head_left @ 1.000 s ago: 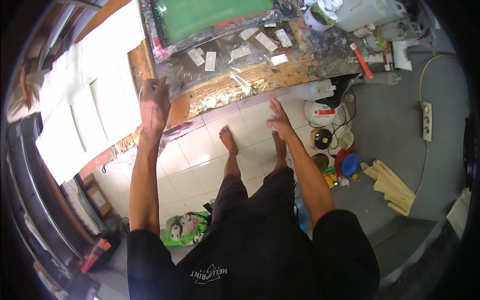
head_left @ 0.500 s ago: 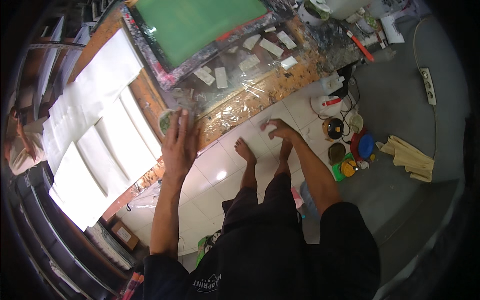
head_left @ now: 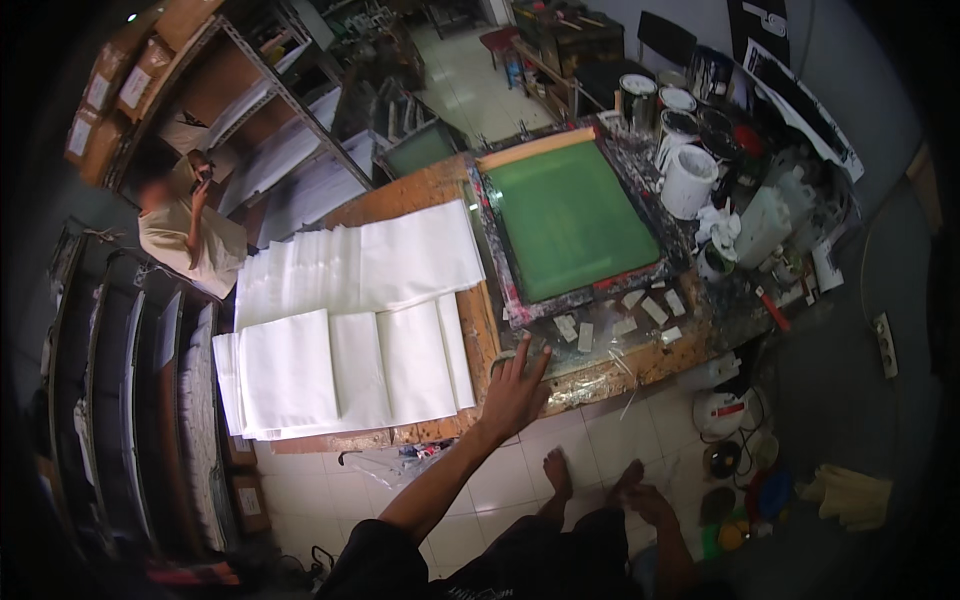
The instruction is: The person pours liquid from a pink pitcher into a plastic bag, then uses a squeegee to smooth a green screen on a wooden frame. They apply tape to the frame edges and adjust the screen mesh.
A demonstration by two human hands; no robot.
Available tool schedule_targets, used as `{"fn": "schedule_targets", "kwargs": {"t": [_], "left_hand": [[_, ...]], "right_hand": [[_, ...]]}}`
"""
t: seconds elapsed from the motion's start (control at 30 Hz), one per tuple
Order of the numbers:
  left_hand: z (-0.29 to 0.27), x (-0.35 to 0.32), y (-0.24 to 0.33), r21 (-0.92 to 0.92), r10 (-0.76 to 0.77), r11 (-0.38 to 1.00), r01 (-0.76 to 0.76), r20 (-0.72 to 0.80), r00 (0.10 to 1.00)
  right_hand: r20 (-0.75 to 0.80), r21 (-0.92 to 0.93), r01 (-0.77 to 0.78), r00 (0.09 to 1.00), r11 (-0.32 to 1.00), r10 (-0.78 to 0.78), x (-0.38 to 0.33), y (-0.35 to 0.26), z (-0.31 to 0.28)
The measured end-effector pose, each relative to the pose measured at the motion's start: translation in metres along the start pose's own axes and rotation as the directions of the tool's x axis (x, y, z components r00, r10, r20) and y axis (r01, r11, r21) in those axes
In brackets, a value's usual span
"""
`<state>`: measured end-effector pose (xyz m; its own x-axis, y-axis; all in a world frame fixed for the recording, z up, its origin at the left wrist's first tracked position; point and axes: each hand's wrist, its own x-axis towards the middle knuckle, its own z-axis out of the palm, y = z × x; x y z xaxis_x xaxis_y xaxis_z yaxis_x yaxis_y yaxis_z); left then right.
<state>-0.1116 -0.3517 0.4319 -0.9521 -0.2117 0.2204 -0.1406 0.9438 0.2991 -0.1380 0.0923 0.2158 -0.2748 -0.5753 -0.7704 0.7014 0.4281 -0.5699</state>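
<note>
My left hand (head_left: 515,390) reaches over the front edge of the wooden work table, fingers stretched out and somewhat apart. Under its fingers a small round pale thing (head_left: 500,360) shows in part; the hand covers the rest. Just beyond lies a screen-printing frame (head_left: 575,215) with green mesh and a paint-stained border. Several small pale blocks (head_left: 585,337) are scattered between the frame and the table's front edge. Left of the hand, white sheets (head_left: 420,255) lie in overlapping stacks. My right hand (head_left: 652,506) hangs low beside my leg, smeared by motion, so its fingers are unclear.
Paint cans and a white bucket (head_left: 690,180) crowd the table's right end, near a red-handled tool (head_left: 773,310). On the floor at right stand a white kettle-like vessel (head_left: 718,412) and a beige cloth (head_left: 848,497). Shelving racks (head_left: 130,390) line the left, where another person (head_left: 190,225) stands.
My view has tilted up and swung left, bringing in more of the table and room. My left hand stays at the table edge by the round thing; my right hand has dropped toward my side.
</note>
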Motion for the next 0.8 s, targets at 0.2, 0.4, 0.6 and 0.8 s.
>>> {"fn": "schedule_targets", "kwargs": {"t": [0.2,0.4,0.6,0.8], "left_hand": [[0.004,-0.039,0.070,-0.304,-0.074,0.952,0.037,-0.111,0.991],[0.098,-0.100,0.135,-0.665,-0.329,0.524,0.532,0.418,0.847],[0.144,-0.088,0.151,-0.486,-0.298,0.249,0.838,0.785,0.543],[0.128,-0.036,0.174,-0.492,-0.139,-0.162,0.856,0.870,0.473]], "right_hand": [[0.006,0.297,-0.072,0.997,0.952,0.074,-0.030,0.014,-0.003],[-0.190,0.290,0.076,0.982,0.954,-0.020,-0.063,0.005,-0.009],[-0.297,0.482,0.166,0.955,0.860,-0.018,-0.130,-0.030,0.008],[-0.396,0.318,0.063,0.916,0.946,0.072,-0.181,-0.070,0.031]]}}
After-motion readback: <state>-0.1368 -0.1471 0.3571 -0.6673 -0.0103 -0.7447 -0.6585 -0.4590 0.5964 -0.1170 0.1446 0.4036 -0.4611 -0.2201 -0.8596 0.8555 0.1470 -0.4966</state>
